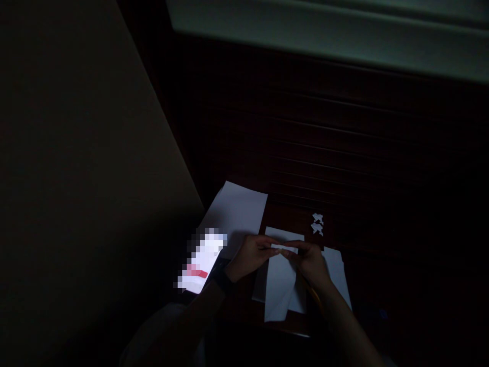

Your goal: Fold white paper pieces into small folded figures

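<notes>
Both my hands pinch the top edge of a white paper strip (280, 285), which hangs down toward me and looks folded over at the top. My left hand (252, 254), with a dark band at its wrist, grips the strip's left corner between thumb and fingers. At the right corner, my right hand (310, 261) is closed on the same paper, thumbs close together. Beneath it lies another white sheet (300, 300), partly covered. A thin yellowish object (314, 295), whose kind I cannot make out, shows beside my right forearm.
Larger white sheets (242, 209) lie at the back left, near a lit phone-like screen (202, 265), partly blurred. Small folded paper pieces (317, 224) sit at the back right. Another white paper (338, 270) lies right of my right hand. A pale wall (95, 127) rises at left.
</notes>
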`<state>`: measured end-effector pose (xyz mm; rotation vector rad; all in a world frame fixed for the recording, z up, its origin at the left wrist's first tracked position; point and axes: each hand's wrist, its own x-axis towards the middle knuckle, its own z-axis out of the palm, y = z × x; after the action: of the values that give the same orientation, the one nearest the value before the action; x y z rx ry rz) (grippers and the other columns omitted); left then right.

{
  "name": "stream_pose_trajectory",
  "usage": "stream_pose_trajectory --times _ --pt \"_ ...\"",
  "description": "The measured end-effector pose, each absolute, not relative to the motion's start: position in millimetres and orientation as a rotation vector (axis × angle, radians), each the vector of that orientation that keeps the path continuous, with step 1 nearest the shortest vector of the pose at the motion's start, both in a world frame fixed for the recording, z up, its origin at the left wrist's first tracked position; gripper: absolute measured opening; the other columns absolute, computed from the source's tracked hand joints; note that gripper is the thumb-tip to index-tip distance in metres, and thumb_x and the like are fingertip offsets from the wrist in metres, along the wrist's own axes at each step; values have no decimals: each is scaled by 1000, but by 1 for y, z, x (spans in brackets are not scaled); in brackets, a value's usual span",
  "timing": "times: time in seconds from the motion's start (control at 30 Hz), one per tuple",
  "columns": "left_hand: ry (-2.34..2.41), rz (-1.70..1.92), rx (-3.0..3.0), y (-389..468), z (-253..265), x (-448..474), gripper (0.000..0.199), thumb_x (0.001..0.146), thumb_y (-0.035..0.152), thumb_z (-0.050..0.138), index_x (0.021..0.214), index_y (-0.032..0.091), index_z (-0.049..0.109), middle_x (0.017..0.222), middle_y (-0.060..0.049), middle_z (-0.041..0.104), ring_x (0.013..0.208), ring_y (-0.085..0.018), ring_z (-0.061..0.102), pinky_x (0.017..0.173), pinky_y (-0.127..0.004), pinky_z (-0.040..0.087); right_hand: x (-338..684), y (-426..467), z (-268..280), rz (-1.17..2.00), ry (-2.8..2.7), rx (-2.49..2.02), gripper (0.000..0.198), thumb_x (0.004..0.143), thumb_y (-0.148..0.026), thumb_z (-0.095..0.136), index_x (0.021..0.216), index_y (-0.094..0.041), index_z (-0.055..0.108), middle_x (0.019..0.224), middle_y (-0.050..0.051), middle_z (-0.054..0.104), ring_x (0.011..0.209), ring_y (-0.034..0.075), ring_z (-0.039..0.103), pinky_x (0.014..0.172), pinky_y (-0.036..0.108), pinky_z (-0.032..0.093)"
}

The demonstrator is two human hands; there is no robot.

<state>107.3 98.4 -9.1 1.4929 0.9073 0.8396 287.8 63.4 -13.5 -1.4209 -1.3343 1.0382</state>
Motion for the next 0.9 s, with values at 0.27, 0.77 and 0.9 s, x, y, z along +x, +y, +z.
stream_pose_trajectory --times 0.27,0.77,0.9 --pt "917 841 1513 99 -11 107 30 73 34 64 95 14 66 83 -7 70 76 -19 65 67 -27 50 287 63 -14 1021 -1335 -1418 24 69 -32 68 90 -20 71 82 5 71 74 23 64 68 33 48" --pt "982 860 1503 98 -11 108 29 71 34 67 92 14 67 82 -6 70 75 -18 65 64 -26 50 286 63 -11 1055 -1265 -1447 22 68 -35 69 84 -19 70 75 4 70 68 21 63 56 29 46" --pt "959 860 1514 98 -11 108 29 71 33 66 93 14 67 82 -7 70 76 -19 65 65 -26 50 286 63 -9 1056 -1289 -1445 21 68 -34 69 82 -19 70 77 4 70 70 21 63 59 29 47"
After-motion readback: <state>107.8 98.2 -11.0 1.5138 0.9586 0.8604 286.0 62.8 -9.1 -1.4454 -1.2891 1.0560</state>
